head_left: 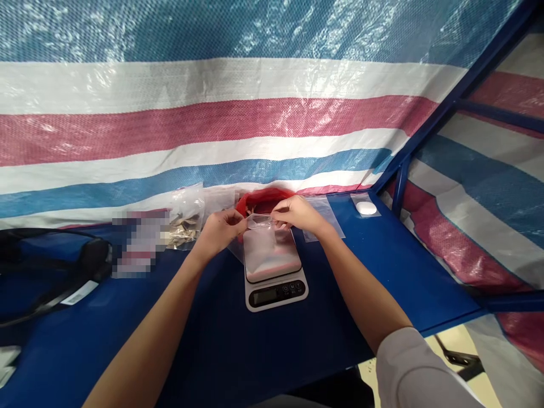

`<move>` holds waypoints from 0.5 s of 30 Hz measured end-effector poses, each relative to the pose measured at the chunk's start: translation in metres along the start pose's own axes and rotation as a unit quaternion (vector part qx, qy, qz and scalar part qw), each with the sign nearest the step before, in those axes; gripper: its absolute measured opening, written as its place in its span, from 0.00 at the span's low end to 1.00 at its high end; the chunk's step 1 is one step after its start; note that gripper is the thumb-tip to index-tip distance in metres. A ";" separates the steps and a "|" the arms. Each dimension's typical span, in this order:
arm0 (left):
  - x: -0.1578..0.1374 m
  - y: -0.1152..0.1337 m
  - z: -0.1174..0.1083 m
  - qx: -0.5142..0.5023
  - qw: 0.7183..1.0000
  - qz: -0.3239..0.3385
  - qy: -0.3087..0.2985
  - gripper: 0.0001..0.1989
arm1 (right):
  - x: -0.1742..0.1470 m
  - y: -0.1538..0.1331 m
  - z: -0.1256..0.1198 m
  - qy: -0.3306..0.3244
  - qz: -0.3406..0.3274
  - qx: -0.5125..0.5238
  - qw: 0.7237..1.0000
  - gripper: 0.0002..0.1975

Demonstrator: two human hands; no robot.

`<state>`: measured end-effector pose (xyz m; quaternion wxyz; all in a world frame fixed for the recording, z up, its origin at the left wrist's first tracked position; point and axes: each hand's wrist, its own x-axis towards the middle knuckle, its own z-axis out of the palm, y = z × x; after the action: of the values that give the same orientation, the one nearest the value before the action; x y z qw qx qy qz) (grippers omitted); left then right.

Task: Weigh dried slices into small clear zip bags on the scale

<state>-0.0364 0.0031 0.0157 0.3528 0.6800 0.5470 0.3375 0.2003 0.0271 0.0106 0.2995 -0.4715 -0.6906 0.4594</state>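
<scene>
Above a white kitchen scale, both hands pinch the upper edge of a clear plastic bag. My left hand grips the bag's left corner, thumb against fingers. On the opposite corner, my right hand is closed in the same way. The bag hangs in front of the scale's platform, and its mouth looks slightly parted. Just behind the hands lies a red bag, partly hidden by them. The scale's display looks dark.
Left of the hands stands a clear bag of dried brownish pieces. Black headphones or cables lie farther left. More flat clear bags and a small bag with a white oval object rest at right. Striped sheeting walls the blue table.
</scene>
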 end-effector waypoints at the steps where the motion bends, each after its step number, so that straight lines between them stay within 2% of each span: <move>1: -0.001 0.000 0.000 0.035 0.999 0.012 0.013 0.20 | 0.000 0.000 0.000 0.000 0.002 -0.002 1.000 0.05; 3: -0.002 -0.001 0.004 0.072 0.996 0.039 0.038 0.19 | 0.000 -0.001 0.001 0.000 -0.001 -0.002 1.000 0.05; 6: -0.004 -0.002 0.016 0.071 0.990 0.091 0.077 0.17 | -0.002 -0.006 0.003 0.007 -0.009 0.003 1.000 0.06; 10: -0.009 -0.003 0.034 0.097 0.979 0.137 0.119 0.24 | -0.004 -0.012 0.003 0.018 -0.024 0.005 1.000 0.08; 15: -0.017 -0.008 0.052 0.104 0.980 0.135 0.107 0.37 | -0.005 -0.015 0.003 0.009 -0.042 0.011 0.999 0.08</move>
<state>0.0003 -0.0181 -0.0194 0.1712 0.7405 0.5169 0.3939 0.1938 0.0196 0.0230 0.3300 -0.4431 -0.7016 0.4499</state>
